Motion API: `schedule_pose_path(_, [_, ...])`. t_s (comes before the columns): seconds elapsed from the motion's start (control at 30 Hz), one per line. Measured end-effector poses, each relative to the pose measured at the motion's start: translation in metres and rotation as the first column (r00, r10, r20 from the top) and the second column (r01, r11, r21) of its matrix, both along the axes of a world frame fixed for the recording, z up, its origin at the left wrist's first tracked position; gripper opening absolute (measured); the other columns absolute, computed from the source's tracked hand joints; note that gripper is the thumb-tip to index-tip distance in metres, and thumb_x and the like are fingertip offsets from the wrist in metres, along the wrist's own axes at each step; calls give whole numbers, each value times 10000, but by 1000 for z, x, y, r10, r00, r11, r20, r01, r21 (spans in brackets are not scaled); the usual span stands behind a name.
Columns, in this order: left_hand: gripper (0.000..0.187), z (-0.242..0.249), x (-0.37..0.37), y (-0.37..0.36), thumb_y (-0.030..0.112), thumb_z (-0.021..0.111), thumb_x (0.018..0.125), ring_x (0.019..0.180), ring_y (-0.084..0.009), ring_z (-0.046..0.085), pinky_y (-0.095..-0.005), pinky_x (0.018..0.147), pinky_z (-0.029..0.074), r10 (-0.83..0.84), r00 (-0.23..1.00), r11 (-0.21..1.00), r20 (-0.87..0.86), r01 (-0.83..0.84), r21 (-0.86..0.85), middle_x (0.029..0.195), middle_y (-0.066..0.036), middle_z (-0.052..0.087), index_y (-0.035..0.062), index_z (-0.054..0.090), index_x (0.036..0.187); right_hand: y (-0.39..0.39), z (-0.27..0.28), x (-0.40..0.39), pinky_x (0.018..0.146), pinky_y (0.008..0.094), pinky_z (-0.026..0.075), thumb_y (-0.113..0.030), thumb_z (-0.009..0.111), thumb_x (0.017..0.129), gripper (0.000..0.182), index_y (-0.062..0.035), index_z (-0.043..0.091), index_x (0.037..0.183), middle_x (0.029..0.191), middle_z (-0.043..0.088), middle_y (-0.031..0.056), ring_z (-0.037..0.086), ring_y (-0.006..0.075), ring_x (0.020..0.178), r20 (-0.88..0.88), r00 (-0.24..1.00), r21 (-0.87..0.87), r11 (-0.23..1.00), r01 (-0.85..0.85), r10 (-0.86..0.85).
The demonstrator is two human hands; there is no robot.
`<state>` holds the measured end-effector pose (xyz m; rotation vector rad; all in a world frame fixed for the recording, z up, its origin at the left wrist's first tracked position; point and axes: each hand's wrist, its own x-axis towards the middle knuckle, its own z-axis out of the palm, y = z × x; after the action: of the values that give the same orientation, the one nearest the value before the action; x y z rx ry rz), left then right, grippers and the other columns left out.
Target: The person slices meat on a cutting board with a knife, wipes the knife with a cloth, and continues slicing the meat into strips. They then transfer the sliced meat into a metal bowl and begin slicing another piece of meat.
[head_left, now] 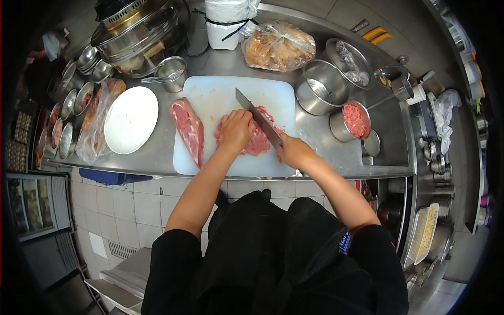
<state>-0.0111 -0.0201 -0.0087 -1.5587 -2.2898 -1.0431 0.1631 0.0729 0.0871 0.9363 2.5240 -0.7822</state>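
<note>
On a white cutting board [199, 90], my right hand [295, 153] grips the handle of a kitchen knife [257, 116], its broad blade pointing up and to the left. The blade lies across sliced raw meat [257, 142], with some thin pieces beyond it. My left hand [236, 129] presses down on the meat with curled fingers, just left of the blade, and hides part of it. A long uncut piece of raw meat [188, 128] rests along the board's left side.
Left of the board are a white oval plate [131, 121] and a plastic bag of food [97, 121]. To the right stand a steel pot [315, 102] and a container of cut meat [356, 122]. A tied bag [278, 47] sits behind. The counter's front edge runs near my body.
</note>
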Motion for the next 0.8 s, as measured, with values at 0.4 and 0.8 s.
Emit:
schedule_pose_path(0.4, [155,2,4,-3,155,643,800,987,-287,546,-416,832,402,26,1000,997,1,-26,-77,974,-89,593,83,607,932,11,33,-1,852,504,516,-225,544,905,333,-10,559,1159,990,687,265,666,418,946,-15,994,180,979,-100,104])
schedule_pose_path(0.8, [133,-2,-1,-3,158,648,801,966,-276,554,-412,847,395,-27,999,997,19,28,-75,917,-80,587,79,575,879,14,-13,-43,780,481,536,-211,521,911,330,15,557,1148,924,694,256,683,395,810,-91,996,33,999,16,-13])
